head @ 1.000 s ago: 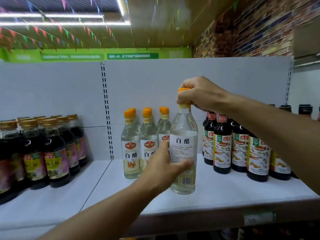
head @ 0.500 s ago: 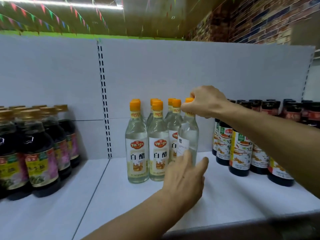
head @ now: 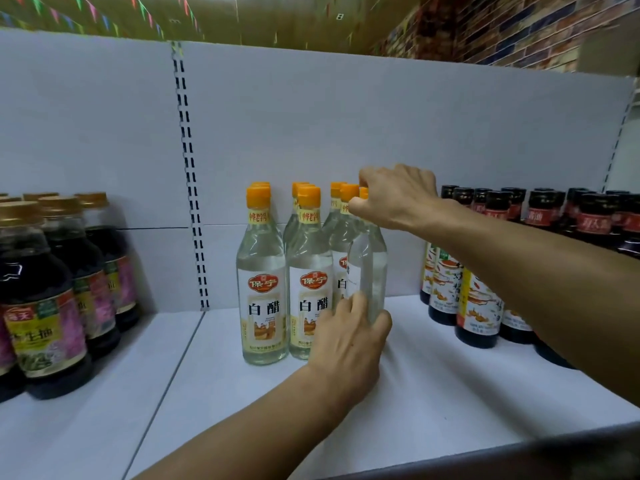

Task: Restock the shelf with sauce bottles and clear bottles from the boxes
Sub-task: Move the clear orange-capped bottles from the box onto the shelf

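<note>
Placing step, nearly done. My right hand pinches the orange cap of the clear bottle, grip clamped on the top from above. My left hand wraps the bottle's lower body, fingers curled round it at the base. The bottle stands on the white shelf, touching the right end of the front row of clear bottles. More orange caps sit behind, toward 12 o'clock. Its label is turned sideways and does not face front like its neighbours.

Dark sauce bottles stand at 3 o'clock of it, near but apart. Another set of dark bottles with gold caps is off at 9 o'clock, well apart, past the slotted upright.

My read on the next move: twist the bottle so the label faces out, square it with the row, then let go with both hands. After that, back to the boxes for another; no boxes in view here. Risk is small, mainly knocking the neighbour bottles when pulling away.
</note>
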